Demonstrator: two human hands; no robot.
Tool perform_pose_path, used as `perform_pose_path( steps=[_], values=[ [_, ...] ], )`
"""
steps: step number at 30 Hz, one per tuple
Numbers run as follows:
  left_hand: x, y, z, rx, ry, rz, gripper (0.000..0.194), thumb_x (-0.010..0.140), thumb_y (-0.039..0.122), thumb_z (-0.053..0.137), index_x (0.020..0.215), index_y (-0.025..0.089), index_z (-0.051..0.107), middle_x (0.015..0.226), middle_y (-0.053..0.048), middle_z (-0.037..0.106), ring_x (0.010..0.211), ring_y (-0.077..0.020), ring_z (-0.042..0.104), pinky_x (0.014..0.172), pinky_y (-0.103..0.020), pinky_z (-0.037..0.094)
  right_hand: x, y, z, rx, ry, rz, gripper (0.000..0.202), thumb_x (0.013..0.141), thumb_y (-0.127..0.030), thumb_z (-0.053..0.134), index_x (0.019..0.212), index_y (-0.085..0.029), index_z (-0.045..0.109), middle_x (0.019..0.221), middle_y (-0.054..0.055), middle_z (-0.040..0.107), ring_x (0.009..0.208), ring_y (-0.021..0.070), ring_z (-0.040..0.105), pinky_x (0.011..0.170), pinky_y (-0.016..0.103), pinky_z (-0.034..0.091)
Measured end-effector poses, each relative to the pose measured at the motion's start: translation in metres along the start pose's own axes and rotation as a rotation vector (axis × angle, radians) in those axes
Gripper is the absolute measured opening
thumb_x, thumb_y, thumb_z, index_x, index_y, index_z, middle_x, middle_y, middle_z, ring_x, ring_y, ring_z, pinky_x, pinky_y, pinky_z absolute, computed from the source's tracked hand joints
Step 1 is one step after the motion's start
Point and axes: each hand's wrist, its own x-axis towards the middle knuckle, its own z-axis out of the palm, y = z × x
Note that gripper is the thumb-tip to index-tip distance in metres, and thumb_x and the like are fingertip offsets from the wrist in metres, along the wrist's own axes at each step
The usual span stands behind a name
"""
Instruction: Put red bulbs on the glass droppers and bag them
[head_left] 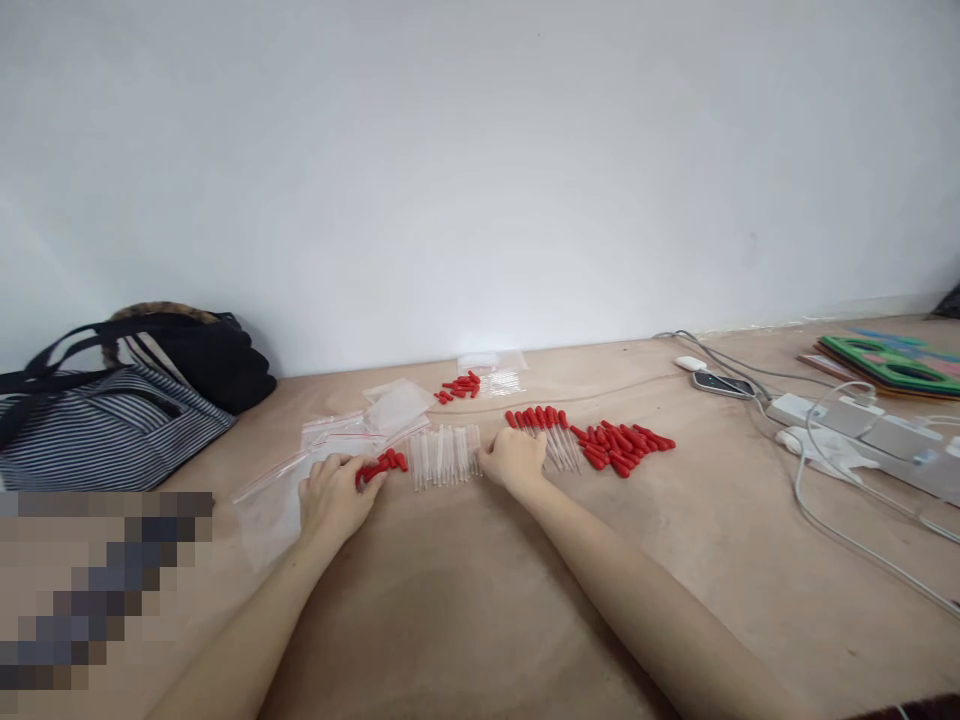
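Note:
My left hand (335, 497) is curled over a small group of red rubber bulbs (390, 461), its fingertips touching them; whether it grips one is hidden. Just right of them lies a row of clear thin tubes (444, 457). At the right end of that row, my right hand (515, 460) is closed with its fingertips down by the tubes, and what it pinches is too small to make out. Beyond it are several tubes fitted with red bulbs (538, 418), side by side. A pile of loose red bulbs (621, 446) lies farther right.
Clear plastic bags (274, 510) lie at the left, near a striped bag (112, 425). More red bulbs (459, 386) and a clear packet (502, 380) lie by the wall. A phone (721, 384), power strip (885, 440), cables and green plastic pieces (889, 365) are at the right.

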Motion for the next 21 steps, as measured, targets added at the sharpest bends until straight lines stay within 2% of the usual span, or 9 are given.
perform_pose_path(
  steps=[4,9,13,15,18,21],
  values=[
    [0.002,0.001,0.006,0.024,0.015,0.015,0.03,0.079,0.041,0.046,0.094,0.023,0.065,0.098,-0.008,0.059,0.094,-0.029,0.048,0.073,-0.037,0.037,0.013,-0.004,-0.001,0.031,-0.068,0.07,0.032,0.069,-0.04,0.056,0.086,-0.014,0.065,0.085,0.013,0.067,0.084,0.0244,0.061,0.085,0.04,0.027],
    [0.003,0.001,0.01,0.055,0.042,0.022,0.028,0.081,0.036,0.043,0.089,0.021,0.065,0.093,-0.009,0.06,0.092,-0.0285,0.049,0.071,-0.036,0.037,0.02,-0.01,-0.003,0.059,-0.137,0.098,0.023,0.066,-0.026,0.058,0.085,-0.016,0.065,0.087,0.011,0.068,0.086,0.0239,0.061,0.083,0.038,0.032],
    [0.001,0.002,0.007,0.015,0.132,0.034,0.026,0.08,0.033,0.043,0.086,0.019,0.063,0.092,-0.01,0.06,0.09,-0.0288,0.05,0.072,-0.038,0.039,0.022,-0.013,-0.004,0.087,-0.156,0.108,0.024,0.065,-0.021,0.056,0.088,-0.017,0.065,0.09,0.012,0.068,0.086,0.0247,0.062,0.078,0.037,0.036],
    [0.0,0.003,0.007,-0.114,0.172,0.075,0.022,0.078,0.032,0.043,0.082,0.018,0.061,0.088,-0.01,0.061,0.087,-0.0275,0.052,0.075,-0.038,0.04,0.022,-0.012,-0.006,0.102,-0.144,0.107,0.025,0.065,-0.021,0.056,0.088,-0.017,0.065,0.091,0.012,0.067,0.086,0.0252,0.062,0.077,0.038,0.037],
    [-0.005,0.009,0.009,-0.46,0.182,0.117,0.019,0.077,0.032,0.043,0.082,0.018,0.054,0.082,-0.007,0.062,0.081,-0.0231,0.056,0.074,-0.036,0.044,0.017,-0.008,-0.013,0.137,-0.1,0.075,0.021,0.068,-0.025,0.053,0.081,-0.015,0.066,0.086,0.013,0.068,0.083,0.0256,0.062,0.074,0.036,0.038],
    [-0.014,0.022,0.012,-0.797,0.153,0.145,0.024,0.079,0.034,0.042,0.096,0.018,0.046,0.082,-0.005,0.06,0.076,-0.0182,0.058,0.069,-0.032,0.047,0.004,0.005,-0.024,0.192,-0.054,-0.018,0.019,0.07,-0.027,0.049,0.068,-0.017,0.064,0.076,0.008,0.068,0.076,0.021,0.062,0.066,0.028,0.04]
  ],
)
